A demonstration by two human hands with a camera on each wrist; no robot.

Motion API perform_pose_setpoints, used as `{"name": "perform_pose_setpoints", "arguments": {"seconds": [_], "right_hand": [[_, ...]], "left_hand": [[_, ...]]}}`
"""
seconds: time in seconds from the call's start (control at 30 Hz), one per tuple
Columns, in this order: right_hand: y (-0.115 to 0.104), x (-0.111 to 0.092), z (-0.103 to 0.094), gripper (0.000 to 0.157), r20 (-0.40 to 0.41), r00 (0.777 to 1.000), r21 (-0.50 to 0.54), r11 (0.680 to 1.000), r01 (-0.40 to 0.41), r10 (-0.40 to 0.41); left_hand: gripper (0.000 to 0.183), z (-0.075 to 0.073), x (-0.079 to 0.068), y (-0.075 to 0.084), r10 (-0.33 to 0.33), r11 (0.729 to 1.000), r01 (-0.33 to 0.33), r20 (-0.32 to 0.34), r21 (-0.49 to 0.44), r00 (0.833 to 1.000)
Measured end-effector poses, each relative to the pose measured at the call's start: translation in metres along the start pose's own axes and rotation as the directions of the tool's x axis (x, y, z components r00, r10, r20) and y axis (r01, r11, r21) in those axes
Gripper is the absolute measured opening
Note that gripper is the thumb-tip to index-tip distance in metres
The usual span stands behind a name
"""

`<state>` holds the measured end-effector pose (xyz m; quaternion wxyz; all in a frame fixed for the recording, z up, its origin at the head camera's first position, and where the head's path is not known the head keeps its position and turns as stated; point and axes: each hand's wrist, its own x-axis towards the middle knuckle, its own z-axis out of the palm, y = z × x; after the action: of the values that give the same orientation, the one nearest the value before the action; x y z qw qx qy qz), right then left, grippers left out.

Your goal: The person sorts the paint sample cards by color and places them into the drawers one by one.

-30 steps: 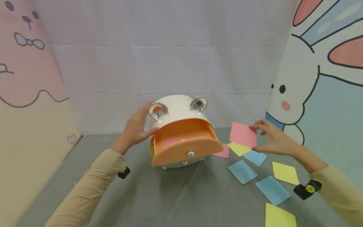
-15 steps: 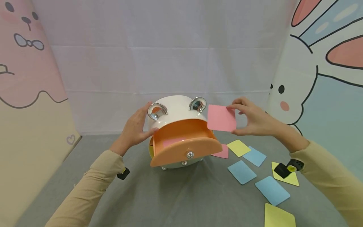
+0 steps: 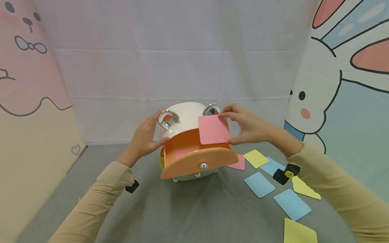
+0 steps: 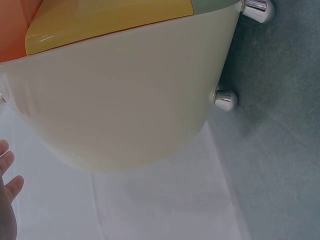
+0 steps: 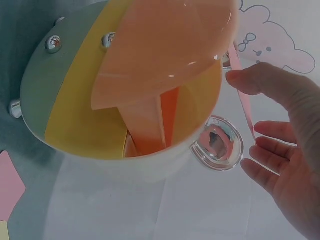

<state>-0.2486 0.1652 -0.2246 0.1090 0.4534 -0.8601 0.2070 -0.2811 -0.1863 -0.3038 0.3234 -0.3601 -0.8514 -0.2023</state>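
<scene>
In the head view, my right hand [image 3: 247,125] pinches a square pink card [image 3: 214,130] at its right edge. The card is upright over the right part of a pulled-out orange drawer [image 3: 188,163]. That drawer belongs to a rounded white drawer box [image 3: 188,109] with two chrome rings on top. Another pink piece [image 3: 183,152] lies inside the drawer. My left hand [image 3: 146,136] rests against the box's left side, fingers extended and thumb at the front edge. In the right wrist view the card [image 5: 245,110] appears edge-on between thumb and fingers.
On the grey cloth [image 3: 212,216] to the right lie a pink card [image 3: 238,162], yellow cards [image 3: 255,158] and blue cards [image 3: 292,204]. A yellow drawer [image 5: 85,105] and a green one [image 5: 55,70] sit below the orange drawer. A white curtain [image 3: 182,67] hangs behind.
My right hand has carried the pink card up and left from above the loose cards to over the open drawer. The left hand and the drawer box have stayed put.
</scene>
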Motion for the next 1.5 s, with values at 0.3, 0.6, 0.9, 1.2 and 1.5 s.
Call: {"name": "perform_pose_setpoints", "arguments": {"seconds": [0.3,0.6,0.9,1.2,1.5], "right_hand": [[-0.004,0.008,0.011,0.068,0.043,0.998,0.091,0.995,0.036,-0.040],[-0.004,0.011,0.015,0.070,0.111,0.993,0.141,0.989,-0.047,0.031],[-0.001,0.011,0.016,0.069,0.159,0.985,0.201,0.975,-0.096,0.064],[0.003,0.009,0.016,0.064,0.167,0.982,0.259,0.957,-0.127,0.085],[0.013,0.000,0.013,0.063,0.141,0.981,0.253,0.954,-0.164,0.132]], "left_hand": [[0.091,0.001,0.000,0.000,0.002,1.000,-0.002,-0.006,0.001,1.000],[0.090,0.001,0.000,0.000,-0.006,1.000,0.006,-0.007,0.003,1.000],[0.091,0.002,0.000,0.001,-0.007,1.000,0.007,0.002,0.001,1.000],[0.091,0.001,0.000,0.001,-0.010,1.000,0.010,-0.001,-0.003,1.000],[0.091,0.000,0.001,0.000,-0.007,1.000,0.007,-0.001,0.005,1.000]]}}
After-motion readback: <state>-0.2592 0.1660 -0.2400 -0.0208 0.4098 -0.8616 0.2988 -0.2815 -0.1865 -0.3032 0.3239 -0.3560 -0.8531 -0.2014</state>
